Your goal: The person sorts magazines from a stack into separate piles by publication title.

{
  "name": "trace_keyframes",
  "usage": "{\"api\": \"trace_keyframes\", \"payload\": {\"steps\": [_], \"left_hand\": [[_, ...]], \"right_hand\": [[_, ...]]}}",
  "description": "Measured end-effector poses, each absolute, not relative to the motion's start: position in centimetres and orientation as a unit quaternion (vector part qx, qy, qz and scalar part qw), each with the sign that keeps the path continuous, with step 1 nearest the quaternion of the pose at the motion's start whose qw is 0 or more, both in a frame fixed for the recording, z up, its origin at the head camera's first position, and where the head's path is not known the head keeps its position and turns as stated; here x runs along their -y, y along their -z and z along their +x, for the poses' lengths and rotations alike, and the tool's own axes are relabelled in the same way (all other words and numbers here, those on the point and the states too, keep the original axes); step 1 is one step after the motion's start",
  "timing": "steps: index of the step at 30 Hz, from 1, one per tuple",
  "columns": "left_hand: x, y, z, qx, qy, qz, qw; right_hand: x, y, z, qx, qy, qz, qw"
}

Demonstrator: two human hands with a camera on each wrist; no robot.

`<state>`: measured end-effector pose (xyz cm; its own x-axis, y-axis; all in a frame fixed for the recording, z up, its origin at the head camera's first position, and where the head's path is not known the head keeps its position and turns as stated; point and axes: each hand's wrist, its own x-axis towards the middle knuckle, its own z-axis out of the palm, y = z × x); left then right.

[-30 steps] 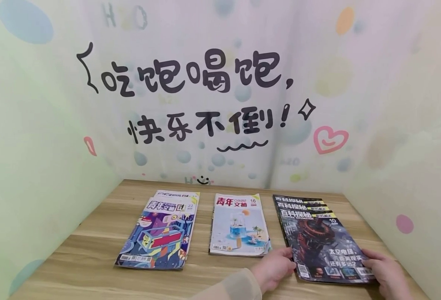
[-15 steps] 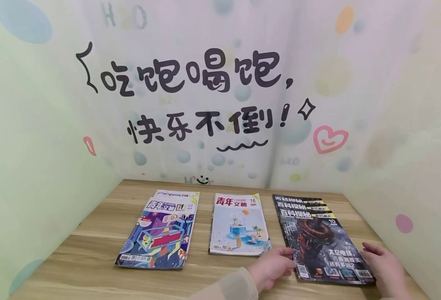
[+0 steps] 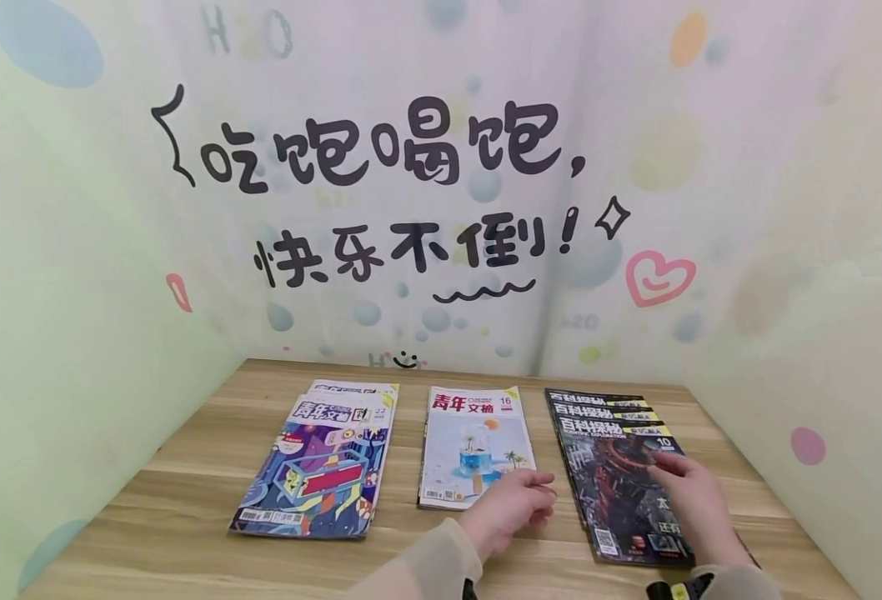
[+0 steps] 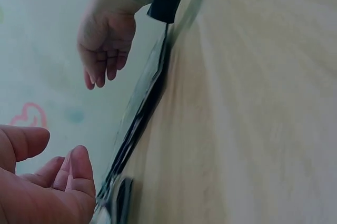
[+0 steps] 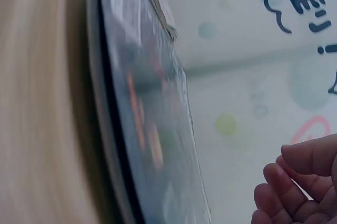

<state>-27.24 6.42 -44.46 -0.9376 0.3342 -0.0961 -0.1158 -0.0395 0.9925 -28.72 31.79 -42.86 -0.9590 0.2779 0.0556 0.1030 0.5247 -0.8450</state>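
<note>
On the right of the table, dark science magazines [image 3: 609,483] lie in a staggered stack, their title strips showing one above another. My right hand [image 3: 692,504] hovers over the top one, covering part of its cover; in the right wrist view its fingers [image 5: 284,184] are loosely bent and hold nothing. A white-and-blue magazine [image 3: 452,450] numbered 16 lies in the middle. My left hand [image 3: 512,508] is above its lower right corner, hiding that corner. Thumb and fingers stand apart and hold nothing in the left wrist view.
To the left lies a colourful purple magazine [image 3: 309,475], with another edge showing behind it. All the magazines rest on a wood-grain table [image 3: 186,450], with a printed curtain wall [image 3: 411,250] behind and pale walls on both sides.
Both hands have come away from the sides of the dark stack. The right hand has moved up and left over the cover; the left has shifted left toward the middle magazine.
</note>
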Motion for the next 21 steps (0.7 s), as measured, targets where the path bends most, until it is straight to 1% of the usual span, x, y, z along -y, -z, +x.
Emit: {"api": "trace_keyframes", "payload": {"steps": [4, 13, 17, 21], "left_hand": [[-4.5, 44.1, -28.1, -0.69, -0.706, 0.081, 0.137], [0.5, 43.9, -29.5, -0.734, -0.673, 0.049, 0.082], [1.9, 44.2, -29.9, -0.741, -0.668, 0.03, 0.069], [2.8, 44.5, -30.0, -0.751, -0.657, 0.007, 0.061]], "right_hand": [[-29.4, 42.9, -29.5, 0.866, -0.485, -0.092, 0.08], [-24.1, 43.4, -30.6, 0.855, -0.513, -0.058, 0.057], [-21.9, 43.5, -31.0, 0.854, -0.516, -0.038, 0.054], [-20.1, 43.9, -31.5, 0.848, -0.526, -0.046, 0.044]]}}
